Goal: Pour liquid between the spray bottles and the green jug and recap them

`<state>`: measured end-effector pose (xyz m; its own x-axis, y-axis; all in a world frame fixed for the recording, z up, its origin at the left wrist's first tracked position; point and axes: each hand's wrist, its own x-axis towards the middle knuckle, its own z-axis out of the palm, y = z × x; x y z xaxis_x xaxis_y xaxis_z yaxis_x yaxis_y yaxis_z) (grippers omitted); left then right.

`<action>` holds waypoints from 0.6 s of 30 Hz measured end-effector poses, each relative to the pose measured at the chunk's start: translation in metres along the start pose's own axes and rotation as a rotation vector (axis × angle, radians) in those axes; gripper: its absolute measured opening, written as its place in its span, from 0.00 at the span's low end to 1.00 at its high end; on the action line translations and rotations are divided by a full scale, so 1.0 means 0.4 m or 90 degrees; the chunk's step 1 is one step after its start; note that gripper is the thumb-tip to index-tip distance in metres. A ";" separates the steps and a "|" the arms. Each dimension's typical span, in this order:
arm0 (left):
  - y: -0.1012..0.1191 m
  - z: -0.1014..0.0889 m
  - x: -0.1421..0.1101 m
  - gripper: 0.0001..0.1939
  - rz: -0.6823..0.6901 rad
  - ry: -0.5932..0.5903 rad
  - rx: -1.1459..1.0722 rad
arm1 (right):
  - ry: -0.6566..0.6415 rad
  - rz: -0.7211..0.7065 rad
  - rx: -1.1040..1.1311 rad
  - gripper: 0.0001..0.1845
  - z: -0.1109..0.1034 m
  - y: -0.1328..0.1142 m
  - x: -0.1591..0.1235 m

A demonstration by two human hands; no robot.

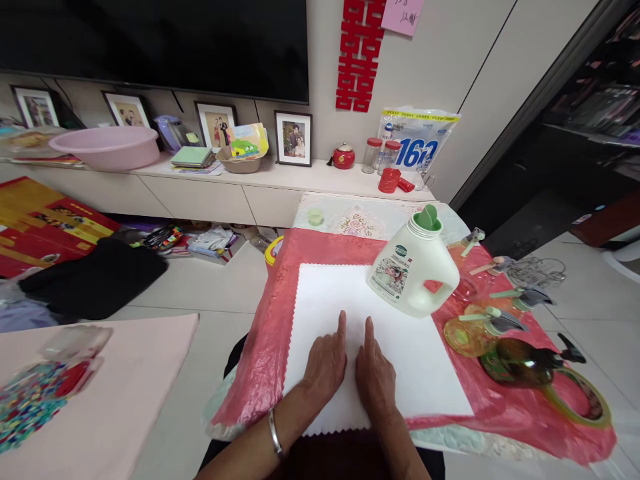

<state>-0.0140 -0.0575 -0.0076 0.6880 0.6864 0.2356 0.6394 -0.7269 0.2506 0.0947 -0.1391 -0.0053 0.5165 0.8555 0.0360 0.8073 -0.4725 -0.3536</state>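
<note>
A white sheet with scalloped edges (415,373) lies on the red plastic cover. Above or on its lower middle, my left hand (326,363) points away from me, index finger stretched out and the other fingers curled. Close beside it, my right hand (376,383) makes the same pointing shape. Neither hand holds anything; whether the fingertips touch the sheet I cannot tell. A cream detergent jug (417,267) with a green spout in its open neck stands at the sheet's far right corner. Right of the sheet lie several pump bottles, among them a yellowish one (470,335) and a dark green one (520,362).
A tape roll (603,400) lies at the right edge of the red cover (260,360). A small green cup (315,217) stands on the table's far left. Left is a pink-covered table (145,353) with colourful small pieces (30,407). Behind runs a low cabinet (200,200).
</note>
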 end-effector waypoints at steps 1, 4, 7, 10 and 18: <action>0.000 0.000 0.000 0.43 0.002 -0.003 -0.001 | -0.001 0.000 0.000 0.40 0.000 0.000 0.000; -0.002 0.002 0.000 0.42 0.010 -0.012 -0.010 | -0.002 0.000 -0.001 0.40 -0.001 0.000 0.001; -0.003 0.002 0.000 0.41 0.004 -0.003 -0.026 | -0.002 0.001 -0.004 0.41 -0.003 -0.001 0.000; 0.000 -0.004 -0.002 0.41 0.005 0.010 -0.022 | -0.006 -0.001 -0.008 0.41 -0.004 -0.001 0.000; 0.003 -0.008 0.004 0.46 0.018 0.028 0.014 | -0.017 0.009 -0.021 0.41 -0.003 -0.002 -0.001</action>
<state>-0.0135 -0.0572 -0.0038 0.6901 0.6657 0.2839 0.6278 -0.7459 0.2226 0.0940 -0.1394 -0.0040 0.5209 0.8536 0.0055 0.8090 -0.4916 -0.3222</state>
